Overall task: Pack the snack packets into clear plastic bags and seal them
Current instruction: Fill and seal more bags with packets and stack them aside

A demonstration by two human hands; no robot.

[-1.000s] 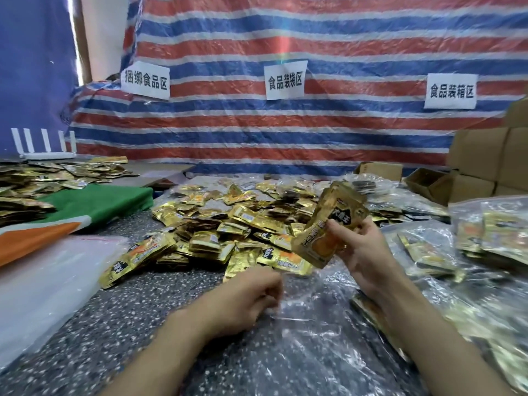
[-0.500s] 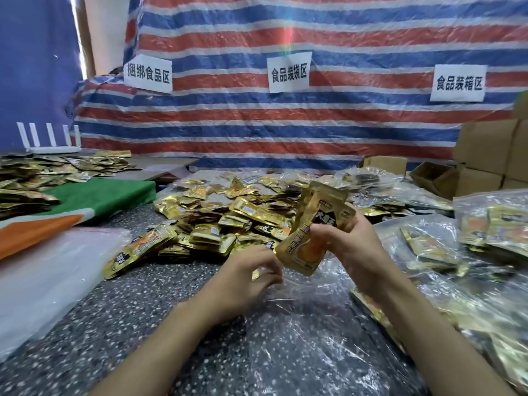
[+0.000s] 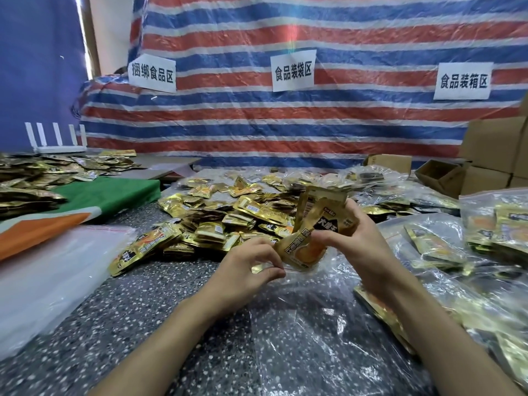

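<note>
The right hand (image 3: 363, 247) is gripping a small stack of gold snack packets (image 3: 317, 224), thumb pressing across the front and fingers curling behind, holding them upright and tilting slightly to the left above the speckled grey table (image 3: 128, 324). The left hand (image 3: 245, 270) is sitting just beside the lower end of that stack, its thumb and forefinger pinching the thin red-lined mouth of a clear plastic bag (image 3: 308, 324), which is lying crumpled on the table under both wrists. The bottom corner of the stack is touching or nearly touching the bag's opening (which of the two, the view is not making clear).

Behind the hands, a loose heap of gold packets (image 3: 228, 215) is spreading across the middle of the table. To the right, already filled clear bags (image 3: 494, 227) are lying in a pile, and cardboard boxes (image 3: 491, 155) are standing beyond them. At the left edge, a stack of empty flat bags (image 3: 51, 275) is resting near a green and orange cloth (image 3: 94, 201), with more gold packets (image 3: 43, 172) piling up behind it. A striped tarpaulin (image 3: 314, 124) is hanging at the back, carrying three white paper signs (image 3: 293, 70).
</note>
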